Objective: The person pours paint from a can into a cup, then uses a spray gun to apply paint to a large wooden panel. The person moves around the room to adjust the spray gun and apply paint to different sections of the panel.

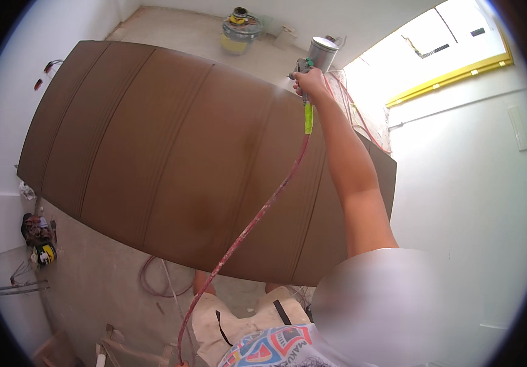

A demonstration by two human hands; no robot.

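My right hand (309, 84) is wrapped round the grip of a paint spray gun (304, 66), held over the far right edge of a large brown panel (214, 153). A silver paint cup (322, 54) sits on the gun. From below the grip, past a bright yellow-green wrapping (308, 119), a red, paint-stained hose (248, 229) runs down across the panel to the lower edge of the view. There a small orange-toned sliver touches the hose; I cannot tell whether it is my left hand. The panel has several long grooves and lies raised above the floor.
A paint-smeared bucket (241, 38) with a small can on it stands beyond the panel. At the left are a yellow-and-black tin (45, 253) and wall wires (46, 70). Coiled hose (153, 281) and a wooden frame (132, 348) lie below. A yellow-framed opening (459, 79) is at right.
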